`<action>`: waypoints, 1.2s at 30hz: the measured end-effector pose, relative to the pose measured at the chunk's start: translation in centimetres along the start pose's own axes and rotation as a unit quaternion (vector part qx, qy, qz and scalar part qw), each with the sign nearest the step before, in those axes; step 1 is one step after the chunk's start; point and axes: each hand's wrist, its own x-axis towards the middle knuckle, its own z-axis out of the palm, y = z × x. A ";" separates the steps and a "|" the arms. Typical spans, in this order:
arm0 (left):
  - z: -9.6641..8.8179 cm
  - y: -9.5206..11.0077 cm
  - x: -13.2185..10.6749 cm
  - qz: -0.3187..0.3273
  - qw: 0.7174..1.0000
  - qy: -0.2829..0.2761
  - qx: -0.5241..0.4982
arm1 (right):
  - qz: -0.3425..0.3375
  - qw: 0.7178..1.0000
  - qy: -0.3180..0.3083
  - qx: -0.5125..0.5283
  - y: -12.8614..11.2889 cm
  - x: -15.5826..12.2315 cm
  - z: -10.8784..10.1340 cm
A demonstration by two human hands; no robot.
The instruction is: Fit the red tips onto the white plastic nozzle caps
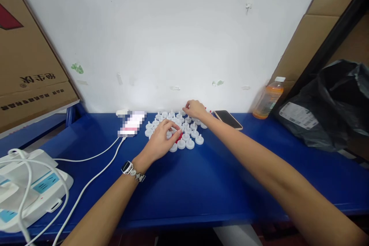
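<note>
Many white round plastic caps, each with a small stem on top, stand in a cluster (190, 144) at the middle of the blue table. Over the near left part of the cluster is my left hand (163, 137), its thumb and forefinger curled together. Small red pieces (178, 137) lie among the caps just beside that thumb. My right hand (196, 110) reaches to the back of the cluster, near the wall, with its fingers bent in a pinch over the caps there. What either hand's fingertips hold is too small to make out.
A dark phone (228, 119) lies right of the caps; another lit phone (132, 123), blurred out, lies left with white cables. A white power strip (43, 188) is at the far left. An orange drink bottle (268, 98) and black plastic bag (323, 111) stand right. White wall behind.
</note>
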 end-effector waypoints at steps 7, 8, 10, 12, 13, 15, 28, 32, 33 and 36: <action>-0.5 -0.7 -0.2 0.007 0.999 0.019 0.027 | -0.025 0.999 0.002 -0.027 -1.7 0.5 -0.1; -0.6 -0.7 -0.2 0.013 0.999 0.027 0.031 | -0.024 1.000 0.016 -0.011 -1.6 0.0 -0.5; -0.7 -0.6 -0.2 0.024 0.997 0.058 0.040 | -0.021 0.996 0.055 0.073 -1.5 -1.7 -1.4; -0.6 -0.4 -0.3 0.033 0.994 0.094 0.048 | -0.015 0.967 0.077 0.241 -1.7 -4.1 -2.1; -0.5 -0.2 -0.3 0.036 0.992 0.111 0.050 | -0.015 0.940 0.064 0.336 -2.0 -5.6 -2.4; -0.3 0.0 -0.4 0.045 0.989 0.132 0.051 | -0.015 0.863 0.020 0.505 -2.9 -8.5 -2.5; -1.1 0.8 -0.8 0.160 0.981 0.097 0.054 | -0.067 0.803 -0.011 0.591 -4.8 -13.6 -2.4; -1.2 1.0 -0.9 0.204 0.973 0.078 0.071 | -0.017 0.742 -0.042 0.669 -5.2 -14.0 -2.5; -1.2 1.2 -0.9 0.215 0.971 0.069 0.074 | -0.012 0.732 -0.059 0.679 -5.3 -14.1 -2.7; -1.6 1.6 -1.0 0.224 0.970 0.051 0.084 | -0.018 0.715 -0.114 0.689 -5.2 -14.4 -3.3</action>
